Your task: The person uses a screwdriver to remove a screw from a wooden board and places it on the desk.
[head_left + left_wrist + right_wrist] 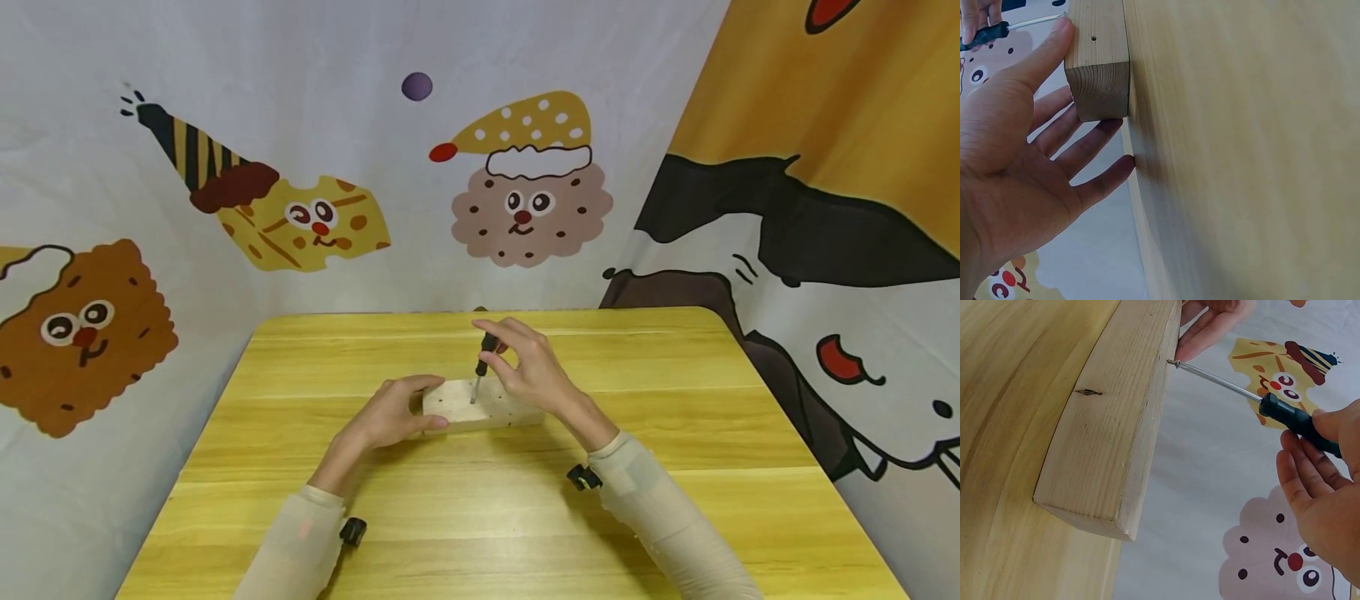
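A pale wooden block [457,407] with small dark holes lies on the table, its end grain facing the left wrist view [1099,90]. My left hand [390,414] grips its left end, thumb on the near side and fingers round the far side. My right hand [534,367] pinches the dark handle of a screwdriver [488,343] between thumb and fingers. The screwdriver stands nearly upright, its metal shaft [1219,380] reaching down to the block's top. At its tip a small screw head [1174,363] shows just at the block's surface.
The yellow wood-grain table [480,517] extends around the block. Behind it hangs a white cloth [337,100] with cartoon prints. A small dark object [480,309] shows at the table's far edge. Each sleeve carries a small black device near the wrist.
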